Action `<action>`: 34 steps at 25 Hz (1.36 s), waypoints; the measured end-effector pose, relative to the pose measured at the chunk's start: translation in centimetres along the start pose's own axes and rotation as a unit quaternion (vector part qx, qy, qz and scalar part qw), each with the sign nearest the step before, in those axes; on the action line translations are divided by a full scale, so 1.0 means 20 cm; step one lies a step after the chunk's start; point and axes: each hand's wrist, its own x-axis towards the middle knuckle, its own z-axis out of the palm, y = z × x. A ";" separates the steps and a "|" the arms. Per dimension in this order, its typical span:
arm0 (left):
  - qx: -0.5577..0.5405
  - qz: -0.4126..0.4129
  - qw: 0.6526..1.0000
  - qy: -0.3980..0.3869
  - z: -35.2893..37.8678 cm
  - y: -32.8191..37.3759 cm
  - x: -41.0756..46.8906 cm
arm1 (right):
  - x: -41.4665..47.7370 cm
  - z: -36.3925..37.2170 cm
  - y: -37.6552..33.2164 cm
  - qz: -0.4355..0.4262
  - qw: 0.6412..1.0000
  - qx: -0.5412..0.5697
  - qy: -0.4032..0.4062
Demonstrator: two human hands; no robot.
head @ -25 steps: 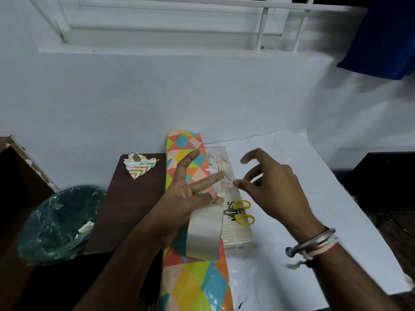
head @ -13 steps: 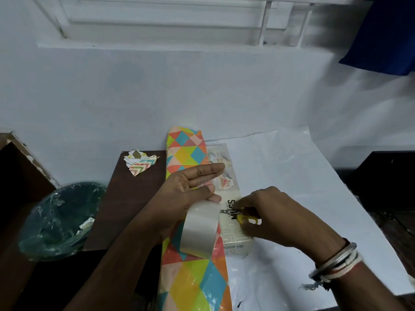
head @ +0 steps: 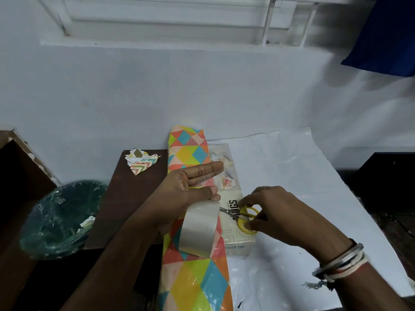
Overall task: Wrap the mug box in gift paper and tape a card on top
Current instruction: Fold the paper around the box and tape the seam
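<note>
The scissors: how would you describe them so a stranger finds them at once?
On the white sheet lies the mug box, beside the colourful gift paper. The scissors lie on that box, gripped by the right hand; only they have yellow handle loops.

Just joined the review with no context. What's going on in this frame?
A person is partway through wrapping. The left hand holds a tape roll, with its fingers stretched out over the gift paper. The right hand grips yellow scissors lying on the mug box, blades pointing toward the tape. The top of the box is mostly uncovered, with paper folded up along its left side only. There is no card on it.
</note>
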 end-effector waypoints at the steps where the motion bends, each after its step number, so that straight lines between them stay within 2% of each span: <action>1: -0.002 -0.001 1.000 -0.004 0.00 -0.01 0.00 | 0.00 0.00 0.00 0.000 1.000 -0.013 -0.003; 10: 0.034 0.008 0.999 -0.011 -0.01 -0.01 0.01 | -0.03 0.01 0.01 0.004 1.000 0.010 0.002; 14: 0.041 0.016 0.999 -0.020 -0.03 0.01 0.00 | -0.05 -0.05 0.05 0.011 0.983 0.179 0.031; 16: 0.047 0.023 0.998 -0.033 -0.03 0.01 0.00 | -0.07 -0.08 0.04 0.016 0.958 0.287 0.002; 18: 0.059 0.031 0.997 -0.046 -0.04 0.01 -0.01 | -0.08 -0.09 0.03 0.013 0.937 0.346 -0.049; 21: 0.084 0.042 0.994 -0.055 -0.06 0.02 -0.01 | -0.10 -0.12 0.03 -0.021 0.935 0.327 -0.138; 24: 0.122 0.048 0.989 -0.073 -0.08 0.03 -0.02 | -0.12 -0.14 0.03 -0.061 0.918 0.336 -0.204; 34: 0.164 0.020 0.979 -0.119 -0.04 0.04 -0.02 | -0.10 -0.13 -0.01 -0.073 0.921 0.334 -0.188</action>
